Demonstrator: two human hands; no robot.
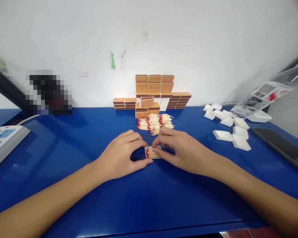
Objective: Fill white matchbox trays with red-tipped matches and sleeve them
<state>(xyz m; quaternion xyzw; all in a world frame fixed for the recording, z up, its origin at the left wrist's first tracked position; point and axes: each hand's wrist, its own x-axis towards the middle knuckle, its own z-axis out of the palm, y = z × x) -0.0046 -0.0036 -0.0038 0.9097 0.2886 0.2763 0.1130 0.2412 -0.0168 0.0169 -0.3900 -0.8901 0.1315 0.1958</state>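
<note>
A small white matchbox tray lies on the blue table, with red-tipped matches lengthwise inside, heads to the left. My left hand pinches the tray's left end, thumb on the near side and fingers on the far side. Over the tray's right half, my right hand has thumb and fingertips drawn together on the matches; its fingers hide that end of the tray. Just beyond the hands is a loose pile of matches with red heads.
Stacked matchboxes stand against the white wall behind the pile. Several empty white trays are scattered at the right, near a plastic bottle and a dark phone. A white power strip sits at the left edge.
</note>
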